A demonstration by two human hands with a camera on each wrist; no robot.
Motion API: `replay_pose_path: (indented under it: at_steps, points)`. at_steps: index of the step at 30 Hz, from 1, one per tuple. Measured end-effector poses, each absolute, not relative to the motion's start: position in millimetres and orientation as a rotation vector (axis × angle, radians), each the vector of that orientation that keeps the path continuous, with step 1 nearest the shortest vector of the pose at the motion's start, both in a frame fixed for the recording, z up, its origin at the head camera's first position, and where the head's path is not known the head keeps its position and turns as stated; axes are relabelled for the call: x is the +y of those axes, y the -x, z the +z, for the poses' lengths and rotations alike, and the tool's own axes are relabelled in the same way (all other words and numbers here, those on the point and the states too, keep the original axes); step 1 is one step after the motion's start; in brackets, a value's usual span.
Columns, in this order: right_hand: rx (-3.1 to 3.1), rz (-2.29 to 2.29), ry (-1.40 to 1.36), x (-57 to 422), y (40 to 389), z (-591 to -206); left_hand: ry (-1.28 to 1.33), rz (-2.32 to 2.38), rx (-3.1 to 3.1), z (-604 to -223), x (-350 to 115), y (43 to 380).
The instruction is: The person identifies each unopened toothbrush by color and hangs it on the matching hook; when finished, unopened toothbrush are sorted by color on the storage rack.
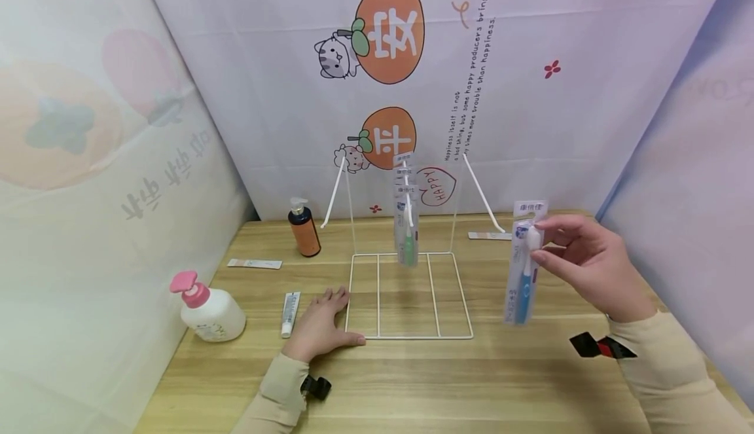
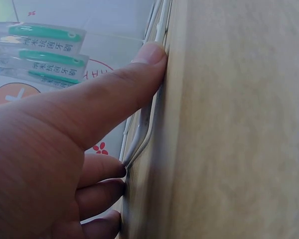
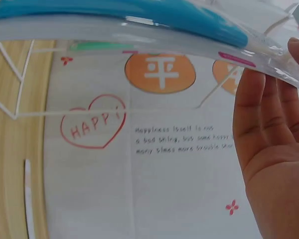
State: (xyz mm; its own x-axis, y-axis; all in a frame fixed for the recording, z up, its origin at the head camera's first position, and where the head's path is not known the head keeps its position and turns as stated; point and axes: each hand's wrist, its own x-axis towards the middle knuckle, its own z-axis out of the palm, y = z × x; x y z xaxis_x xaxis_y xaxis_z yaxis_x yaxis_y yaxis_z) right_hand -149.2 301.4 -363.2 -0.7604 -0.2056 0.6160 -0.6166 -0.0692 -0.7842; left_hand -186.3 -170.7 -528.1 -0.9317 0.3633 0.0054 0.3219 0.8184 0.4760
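Observation:
My right hand (image 1: 589,260) pinches a packaged toothbrush (image 1: 523,277) near its top between thumb and fingers. Its handle is blue, and the pack stays upright, to the right of a white wire rack (image 1: 406,337). In the right wrist view the blue handle (image 3: 139,17) crosses the top. My left hand (image 1: 323,326) lies at the rack's front left corner, fingers spread along the side; the thumb (image 2: 152,55) touches the front wire in the left wrist view. Several packaged toothbrushes (image 1: 406,244) with green handles hang in a row on the rack's middle hook.
White hook arms (image 1: 334,192) project at both sides of the rack. To the left stand a pink-topped pump bottle (image 1: 212,316) and a dark orange-labelled pump bottle (image 1: 304,231). A toothpaste tube (image 1: 290,314) and flat sachets (image 1: 254,264) lie on the wooden table (image 1: 448,388).

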Motion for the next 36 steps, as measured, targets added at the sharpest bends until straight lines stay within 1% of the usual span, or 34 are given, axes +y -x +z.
replay_pose_path:
  at_steps: [4,8,19,26,36]
  points:
    - [-1.811,1.931,-1.120,293.0,148.2,-364.4,-0.548,0.748,2.912,-527.4,-171.2,185.9]
    - [-1.794,1.908,-1.224,285.8,150.8,-367.4,-0.553,0.751,2.913,-527.9,-171.8,186.2]
    - [-2.068,1.720,-0.988,274.2,162.2,-366.7,-0.543,0.746,2.915,-529.5,-171.4,186.2]
    - [-2.066,1.682,-0.928,262.7,188.8,-369.9,-0.544,0.757,2.907,-530.0,-171.2,186.4]
    - [-2.127,1.605,-0.761,254.6,226.1,-372.8,-0.542,0.756,2.903,-529.5,-171.2,187.4]
